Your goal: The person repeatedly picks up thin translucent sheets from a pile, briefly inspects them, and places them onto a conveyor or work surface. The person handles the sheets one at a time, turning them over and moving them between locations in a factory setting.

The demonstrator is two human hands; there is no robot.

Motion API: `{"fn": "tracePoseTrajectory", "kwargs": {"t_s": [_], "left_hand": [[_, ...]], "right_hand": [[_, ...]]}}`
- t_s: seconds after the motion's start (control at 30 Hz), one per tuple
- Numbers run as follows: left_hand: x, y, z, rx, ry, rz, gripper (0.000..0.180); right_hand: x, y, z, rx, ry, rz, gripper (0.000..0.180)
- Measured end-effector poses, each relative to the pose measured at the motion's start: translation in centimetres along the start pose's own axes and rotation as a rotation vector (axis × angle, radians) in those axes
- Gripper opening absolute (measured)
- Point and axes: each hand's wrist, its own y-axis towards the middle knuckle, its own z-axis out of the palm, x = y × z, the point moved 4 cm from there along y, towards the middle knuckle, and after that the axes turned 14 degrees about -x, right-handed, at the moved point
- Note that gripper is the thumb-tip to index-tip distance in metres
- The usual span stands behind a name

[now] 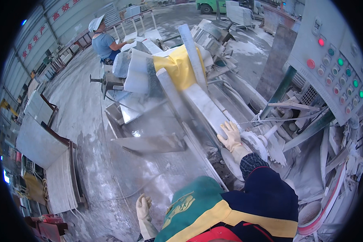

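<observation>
My right hand (232,139), in a cream rubber glove, lies flat with its fingers spread on the near end of a long white stone strip (209,108). The strip runs away from me along a machine bed and passes under a yellow sheet (177,66). Two thick pale posts flank that sheet. Beside my right wrist is a round, whitish-crusted wheel-like part (254,145). Low at my left side hangs my left hand (143,205), gloved alike. Its fingers are loosely bent and apart, and nothing shows in them.
A control panel (330,60) with red and green buttons stands at the right, above hoses and debris. Across the machine, a co-worker (103,40) in a white head cover reaches toward it. Stone slabs (40,137) lean on a rack at left. The floor (97,161) looks wet.
</observation>
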Motion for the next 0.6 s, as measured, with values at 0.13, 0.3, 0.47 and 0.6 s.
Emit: {"fn": "tracePoseTrajectory", "kwargs": {"t_s": [0.13, 0.3, 0.47, 0.6], "left_hand": [[1.4, 0.3, -1.4, -0.019, -0.004, -0.032, 0.047], [1.7, 0.9, -1.4, -0.014, -0.016, -0.025, 0.045], [0.8, 1.4, 0.3, 0.009, 0.009, -0.032, 0.045], [0.8, 1.6, 1.2, 0.047, 0.003, -0.042, 0.044]], "right_hand": [[-0.1, -0.5, -0.2, 0.024, -0.035, 0.019, 0.062], [-0.1, -1.0, -0.8, 0.096, -0.078, 0.070, 0.066], [-0.2, -1.8, -0.6, 0.068, -0.093, 0.085, 0.066], [-0.5, -2.6, -0.5, 0.013, -0.072, 0.093, 0.062]]}}
